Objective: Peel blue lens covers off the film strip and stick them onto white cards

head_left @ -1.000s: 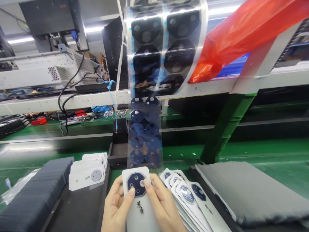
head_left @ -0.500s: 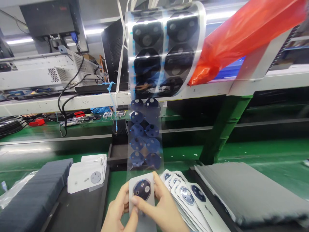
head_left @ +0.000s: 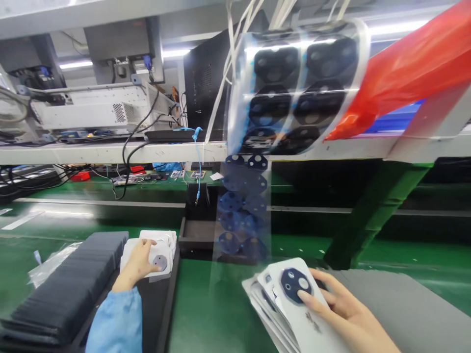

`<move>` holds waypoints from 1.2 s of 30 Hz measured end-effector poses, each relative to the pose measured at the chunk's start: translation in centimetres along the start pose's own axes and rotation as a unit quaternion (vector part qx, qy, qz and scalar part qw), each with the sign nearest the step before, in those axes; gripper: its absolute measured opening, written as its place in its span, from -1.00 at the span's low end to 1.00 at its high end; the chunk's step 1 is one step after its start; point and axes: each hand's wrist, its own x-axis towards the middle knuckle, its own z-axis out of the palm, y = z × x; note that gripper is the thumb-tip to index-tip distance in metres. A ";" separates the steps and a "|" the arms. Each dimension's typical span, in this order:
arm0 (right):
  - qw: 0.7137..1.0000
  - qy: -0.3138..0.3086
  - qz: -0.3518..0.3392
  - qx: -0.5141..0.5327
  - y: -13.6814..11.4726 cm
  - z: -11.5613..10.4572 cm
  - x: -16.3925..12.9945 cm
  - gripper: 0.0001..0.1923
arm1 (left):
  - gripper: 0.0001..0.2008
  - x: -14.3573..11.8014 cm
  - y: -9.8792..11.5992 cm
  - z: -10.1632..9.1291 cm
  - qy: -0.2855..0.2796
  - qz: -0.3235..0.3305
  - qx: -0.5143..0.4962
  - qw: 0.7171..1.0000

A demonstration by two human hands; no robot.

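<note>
Your right hand point(head_left: 344, 309) lies flat and open, fingers spread, on the top white back cover point(head_left: 301, 306) of the fanned stack point(head_left: 263, 299) at lower right; index fingertip sits just below the dark octagonal lens sticker point(head_left: 292, 284) on that cover, not pinching anything. Stack rests on the green counter point(head_left: 206, 309), beside a grey foam pad point(head_left: 415, 304). Your left hand point(head_left: 140, 260), blue sleeve point(head_left: 116, 321) showing, is reached out to the left, fingers loosely curled and resting on the small pile of white covers point(head_left: 160, 250) w/ a grey round camera patch point(head_left: 160, 263); it touches the top one, but whether it's actually gripping it you can't tell from this angle. That pile sits on a black tray point(head_left: 150, 314), next to a row of dark grey foam sheets point(head_left: 69, 284). Between both hands, clear film strip point(head_left: 241, 215) w/ blue lens stickers hangs down from the roll point(head_left: 298, 88) above. Red plastic bag point(head_left: 412, 68) at upper right, shelf point(head_left: 110, 152) w/ cables behind.
</note>
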 end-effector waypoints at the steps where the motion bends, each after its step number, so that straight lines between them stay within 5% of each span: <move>1: 0.999 0.021 0.011 -0.030 0.7 -1.0 0.7 -0.33 | -0.57 0.7 -1.2 1.0 -0.004 -0.019 0.022 1.000; 6: 0.962 0.082 0.001 -0.259 4.9 -5.3 4.4 -0.41 | -0.73 1.9 -4.5 4.2 -0.001 -0.062 0.079 0.995; 13: 0.881 0.136 -0.148 -0.429 9.6 -6.1 7.4 -0.37 | -0.82 2.2 -4.7 2.9 0.058 -0.047 -0.019 0.997; 19: 0.862 0.185 -0.246 -0.403 8.0 -3.7 5.1 -0.27 | -0.45 0.4 -0.2 0.0 0.149 -0.021 -0.233 0.961; 25: 0.846 0.147 -0.427 -0.282 1.8 4.0 0.8 -0.51 | -0.61 -2.2 7.4 2.1 0.036 0.033 -0.367 0.929; 27: 0.870 0.115 -0.423 -0.225 0.5 6.2 1.2 -0.39 | -0.66 -2.9 9.8 3.6 -0.005 0.062 -0.390 0.919; 31: 0.964 0.000 -0.261 -0.052 0.0 8.1 3.6 0.04 | -0.64 -4.0 12.7 5.0 -0.076 0.081 -0.412 0.904; 36: 0.978 -0.063 -0.192 -0.052 2.5 7.1 4.6 0.12 | -0.69 -4.1 12.5 5.3 -0.132 0.082 -0.390 0.907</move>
